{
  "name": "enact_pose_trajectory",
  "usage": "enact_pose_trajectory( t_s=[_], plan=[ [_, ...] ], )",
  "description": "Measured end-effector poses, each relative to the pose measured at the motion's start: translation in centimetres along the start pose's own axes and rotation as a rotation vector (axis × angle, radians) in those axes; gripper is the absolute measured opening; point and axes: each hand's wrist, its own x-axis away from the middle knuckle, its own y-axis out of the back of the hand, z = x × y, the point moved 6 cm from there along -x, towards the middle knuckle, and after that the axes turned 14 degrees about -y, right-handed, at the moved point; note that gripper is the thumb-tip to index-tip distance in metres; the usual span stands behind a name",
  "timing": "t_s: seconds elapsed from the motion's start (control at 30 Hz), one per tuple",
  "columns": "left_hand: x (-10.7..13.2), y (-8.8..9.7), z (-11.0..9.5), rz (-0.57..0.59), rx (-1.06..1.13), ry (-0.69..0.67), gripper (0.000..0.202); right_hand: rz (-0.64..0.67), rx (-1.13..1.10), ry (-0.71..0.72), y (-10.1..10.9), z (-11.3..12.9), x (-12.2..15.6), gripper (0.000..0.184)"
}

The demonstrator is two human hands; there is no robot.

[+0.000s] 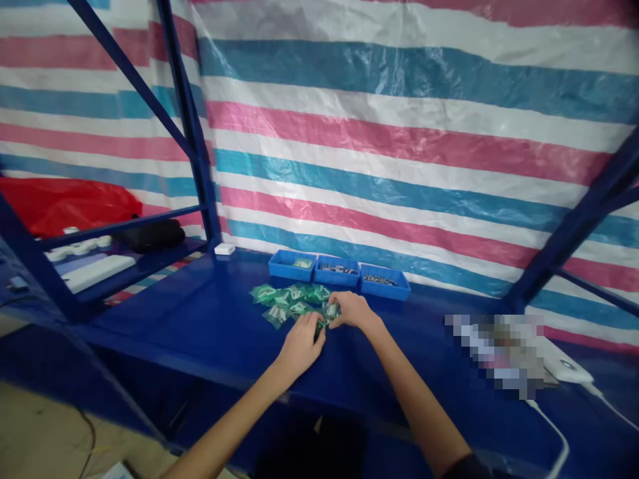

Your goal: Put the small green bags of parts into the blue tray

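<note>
Both hands meet at the right end of a group of small clear plastic bags with green on them (283,297), each holding small pale parts. My right hand (352,309) has its fingers curled and pinches one small plastic bag (333,310) from the right. From the near side, my left hand (301,340) closes its thumb and fingers at the lower edge of that same bag. The fingertips partly hide the bag. Several other bags lie flat and overlapping just left of and behind my left hand.
Behind the bags stand a left blue bin (292,271) with pale packets, a middle blue bin (336,278) and a right blue bin (385,291), both with small metal parts. A white box (224,249) sits back left. A white device (569,362) with cables lies right. Blue posts frame the table.
</note>
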Motion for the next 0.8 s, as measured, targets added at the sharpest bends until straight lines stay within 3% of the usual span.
enact_pose_trajectory(
  t_s=[0.13,0.27,0.4,0.5,0.63,0.73,0.8],
  plan=[
    [-1.3,1.6,2.9,-0.181,0.198,0.136,0.026,-0.11,-0.319,0.07,1.5,1.6,-1.8,0.023],
    [-2.9,3.9,6.0,-0.375,0.247,0.152,0.047,-0.114,-0.789,0.098,1.8,2.6,-3.0,0.03],
    [-4.9,5.1,8.2,-0.322,0.405,0.148,0.029,-0.064,-1.092,0.069,0.9,3.3,-3.1,0.042],
    [-5.4,6.0,8.7,-0.288,0.431,0.113,0.024,-0.112,-1.115,0.093,0.5,3.6,-2.6,0.038],
    [-4.9,7.2,8.1,-0.261,0.327,-0.043,0.011,-0.309,-0.998,0.228,1.1,4.0,-1.3,0.007],
    [-4.3,7.7,7.2,-0.21,0.179,-0.19,0.006,-0.456,-0.839,0.326,1.5,4.6,-0.2,0.014],
    [-4.4,7.8,7.3,-0.178,0.154,-0.226,0.003,-0.479,-0.794,0.311,1.4,4.7,0.0,0.012]
  ],
)
